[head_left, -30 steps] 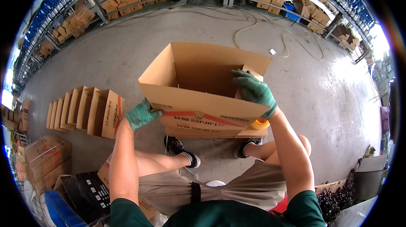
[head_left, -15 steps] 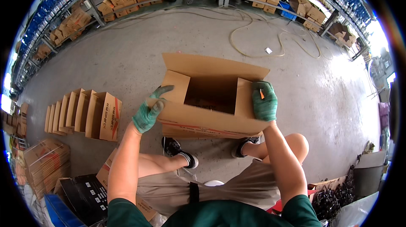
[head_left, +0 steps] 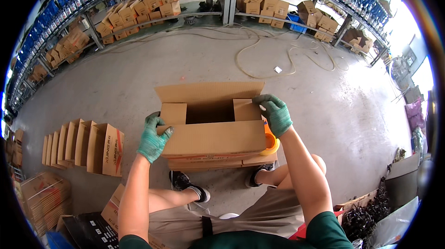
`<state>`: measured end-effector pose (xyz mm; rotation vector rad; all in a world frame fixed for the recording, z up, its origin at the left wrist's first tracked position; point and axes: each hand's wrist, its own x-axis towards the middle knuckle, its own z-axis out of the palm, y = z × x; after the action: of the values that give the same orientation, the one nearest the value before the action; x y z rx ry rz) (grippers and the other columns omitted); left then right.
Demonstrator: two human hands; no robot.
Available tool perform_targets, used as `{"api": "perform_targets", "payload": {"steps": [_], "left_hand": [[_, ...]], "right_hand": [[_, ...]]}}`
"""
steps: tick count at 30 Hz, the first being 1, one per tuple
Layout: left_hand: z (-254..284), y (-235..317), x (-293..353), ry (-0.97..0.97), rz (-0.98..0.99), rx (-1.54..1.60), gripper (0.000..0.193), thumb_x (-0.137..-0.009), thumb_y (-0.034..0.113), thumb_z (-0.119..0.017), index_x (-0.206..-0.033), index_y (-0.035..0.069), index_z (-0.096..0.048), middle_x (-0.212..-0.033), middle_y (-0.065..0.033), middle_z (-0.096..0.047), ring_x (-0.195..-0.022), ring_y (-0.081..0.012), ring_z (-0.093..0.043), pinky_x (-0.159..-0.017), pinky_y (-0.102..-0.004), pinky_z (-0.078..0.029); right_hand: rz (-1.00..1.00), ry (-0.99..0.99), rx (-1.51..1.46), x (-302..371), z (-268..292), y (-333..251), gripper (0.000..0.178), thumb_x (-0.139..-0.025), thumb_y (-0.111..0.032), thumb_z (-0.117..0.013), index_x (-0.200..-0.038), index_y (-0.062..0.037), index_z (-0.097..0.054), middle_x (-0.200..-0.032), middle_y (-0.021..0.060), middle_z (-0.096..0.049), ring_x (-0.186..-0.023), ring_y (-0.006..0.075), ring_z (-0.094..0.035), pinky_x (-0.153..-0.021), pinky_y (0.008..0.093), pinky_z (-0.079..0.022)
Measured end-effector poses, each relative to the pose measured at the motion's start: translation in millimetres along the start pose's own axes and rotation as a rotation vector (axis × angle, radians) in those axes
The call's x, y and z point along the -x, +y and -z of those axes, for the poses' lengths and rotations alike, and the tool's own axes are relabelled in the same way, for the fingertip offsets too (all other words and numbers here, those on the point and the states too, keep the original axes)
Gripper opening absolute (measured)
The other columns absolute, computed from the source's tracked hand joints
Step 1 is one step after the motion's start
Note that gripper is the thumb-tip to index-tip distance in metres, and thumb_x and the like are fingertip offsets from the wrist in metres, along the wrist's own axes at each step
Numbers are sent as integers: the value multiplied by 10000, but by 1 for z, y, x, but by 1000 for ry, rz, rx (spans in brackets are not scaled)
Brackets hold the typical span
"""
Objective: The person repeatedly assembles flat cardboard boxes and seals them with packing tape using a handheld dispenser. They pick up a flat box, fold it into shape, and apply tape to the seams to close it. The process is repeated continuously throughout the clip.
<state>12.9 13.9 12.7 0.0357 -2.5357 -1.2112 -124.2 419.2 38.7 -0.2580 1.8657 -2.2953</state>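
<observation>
A cardboard box (head_left: 213, 137) sits in front of me with its top flaps raised and its inside in shadow. My gloved left hand (head_left: 155, 138) grips the near flap at the left corner, thumb on its face. At the far right corner, the bent fingers of my gloved right hand (head_left: 275, 113) hold the edge by the right end flap (head_left: 246, 110). An orange-yellow tape dispenser (head_left: 273, 146) shows partly below that hand, beside the box. More cardboard (head_left: 222, 164) lies beneath the box, between my feet.
A row of opened boxes (head_left: 111, 151) stands on the floor at left, with a strapped stack of flat cartons (head_left: 44, 202) nearer me. A hose (head_left: 241, 61) winds across the floor ahead. Racks with many boxes (head_left: 139, 10) line the back. Dark small parts (head_left: 366, 214) lie at lower right.
The view has shifted. My right hand has moved off the right end flap's outer side to the far right corner, and the orange tape dispenser shows below it. My left hand still grips the near left corner.
</observation>
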Motion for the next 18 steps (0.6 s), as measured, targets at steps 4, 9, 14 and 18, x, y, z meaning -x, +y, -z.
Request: {"api": "perform_targets", "payload": {"steps": [4,9,14,18], "left_hand": [[-2,-3,-1,-28,61,22,355,-843,144,-806,-1027,40,-521,-1124,-114,-516,-999,-251,-533,-899,-379,-480],[-2,12,-2,-76,139,114,581,-847,166,-811,-1285,57,-444,-1251,-126,-492,-1116,-265,-532,-990,-400,-480],[1,12,-4,-105,104,174,870,-913,213,-757,-1581,152,-203,-1446,-144,-448,-1315,-269,-462,-1080,-393,-449],[2,-1,-8,-65,99,276,712,-952,285,-716,-1538,118,-348,-1440,-140,-391,-1314,-256,-412,-1118,-384,-390]], "right_hand": [[43,462,136,-4,-33,-32,339,-974,-293,-614,-1234,-81,-657,-1124,6,-643,-1140,164,-575,-960,432,-481],[-64,114,365,-3,-44,-48,426,-966,-367,-666,-1286,-86,-655,-1039,12,-655,-970,118,-556,-869,315,-471],[98,-150,654,31,-15,-7,365,-952,-171,-595,-1302,-67,-604,-1362,109,-553,-1356,207,-431,-1097,311,-339],[-82,-166,270,33,-17,5,436,-905,-118,-591,-1340,-82,-569,-1546,148,-397,-1501,238,-254,-1161,335,-266]]}}
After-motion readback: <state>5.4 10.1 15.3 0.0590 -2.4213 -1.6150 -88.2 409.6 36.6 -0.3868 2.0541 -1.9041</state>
